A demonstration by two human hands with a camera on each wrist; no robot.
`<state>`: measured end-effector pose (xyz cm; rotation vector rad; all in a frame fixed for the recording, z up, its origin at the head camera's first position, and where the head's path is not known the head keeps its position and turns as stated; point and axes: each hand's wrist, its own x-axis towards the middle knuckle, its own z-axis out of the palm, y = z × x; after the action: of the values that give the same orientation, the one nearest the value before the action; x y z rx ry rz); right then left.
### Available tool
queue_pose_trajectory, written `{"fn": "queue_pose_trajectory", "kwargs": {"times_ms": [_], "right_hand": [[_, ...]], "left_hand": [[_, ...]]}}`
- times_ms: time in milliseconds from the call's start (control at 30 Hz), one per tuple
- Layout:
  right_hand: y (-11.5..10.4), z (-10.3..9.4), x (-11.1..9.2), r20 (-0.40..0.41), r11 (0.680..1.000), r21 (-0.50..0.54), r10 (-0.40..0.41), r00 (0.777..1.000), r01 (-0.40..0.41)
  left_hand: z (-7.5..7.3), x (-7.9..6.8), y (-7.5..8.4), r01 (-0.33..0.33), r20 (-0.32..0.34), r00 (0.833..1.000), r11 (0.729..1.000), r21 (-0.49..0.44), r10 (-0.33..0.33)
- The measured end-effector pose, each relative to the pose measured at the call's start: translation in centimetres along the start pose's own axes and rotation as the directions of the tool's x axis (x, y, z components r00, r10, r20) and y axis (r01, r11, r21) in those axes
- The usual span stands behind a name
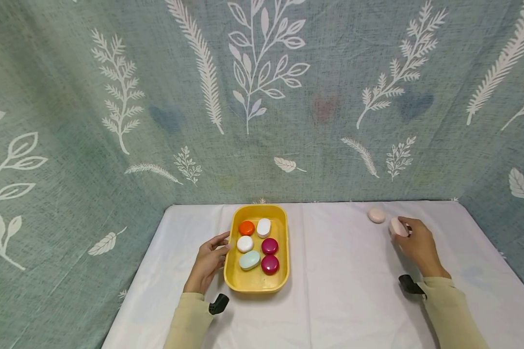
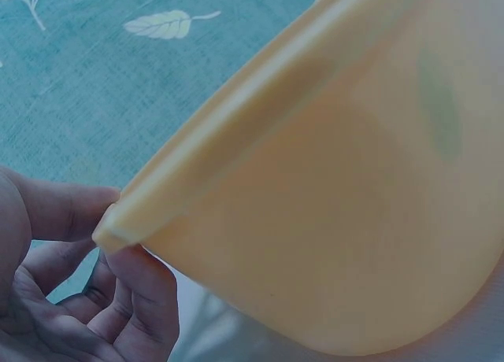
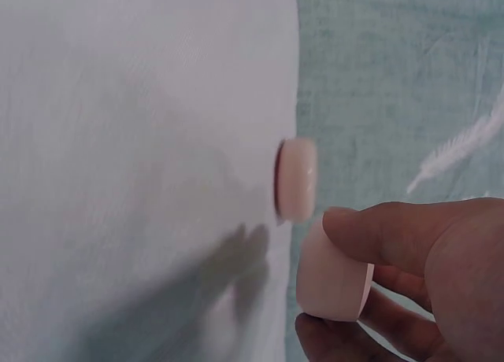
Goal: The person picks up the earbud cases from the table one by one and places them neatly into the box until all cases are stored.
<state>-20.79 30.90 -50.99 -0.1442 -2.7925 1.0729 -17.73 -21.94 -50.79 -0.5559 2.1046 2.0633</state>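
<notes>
A yellow plastic tray (image 1: pixel 256 286) stands left of the table's middle with several bars of soap inside: an orange one (image 1: pixel 246 228), two white ones, a pale green one (image 1: pixel 249 261) and two dark magenta ones. My left hand (image 1: pixel 208 261) is at the tray's left side; in the left wrist view, thumb and finger pinch its rim (image 2: pixel 197 153). Far to the right, my right hand (image 1: pixel 420 245) grips a pale pink soap bar (image 3: pixel 335 275) between thumb and fingers, above the cloth. A second pale pink soap (image 1: pixel 376 215) lies just to its left, near the back edge.
White cloth (image 1: pixel 340 291) covers the table. A green curtain (image 1: pixel 262 160) with white leaf prints rises behind the back edge and along both sides.
</notes>
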Motion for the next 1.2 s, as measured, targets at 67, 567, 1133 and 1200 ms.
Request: {"fn": "queue_pose_trajectory", "kwargs": {"times_ms": [67, 567, 1133, 1200], "right_hand": [[-0.4, 0.0, -0.2, 0.004, 1.000, 0.006, -0.023, 1.000, 0.023], [-3.3, 1.5, -1.5, -0.023, 0.972, 0.041, -0.231, 0.973, 0.232], [-6.2, 3.9, -2.8, -0.015, 0.923, 0.058, -0.381, 0.925, 0.381], [-6.5, 4.3, -3.0, -0.001, 0.921, 0.060, -0.386, 0.923, 0.385]], "left_hand": [[0.0, 0.0, 0.0, -0.001, 0.002, 1.000, 1.000, 0.001, 0.001], [0.1, 0.2, -0.1, 0.000, 0.000, 1.000, 1.000, 0.009, 0.000], [0.0, 0.0, -0.2, -0.014, 0.003, 1.000, 1.000, 0.005, 0.014], [0.0, 0.0, -0.2, -0.017, 0.006, 1.000, 1.000, 0.005, 0.017]]}}
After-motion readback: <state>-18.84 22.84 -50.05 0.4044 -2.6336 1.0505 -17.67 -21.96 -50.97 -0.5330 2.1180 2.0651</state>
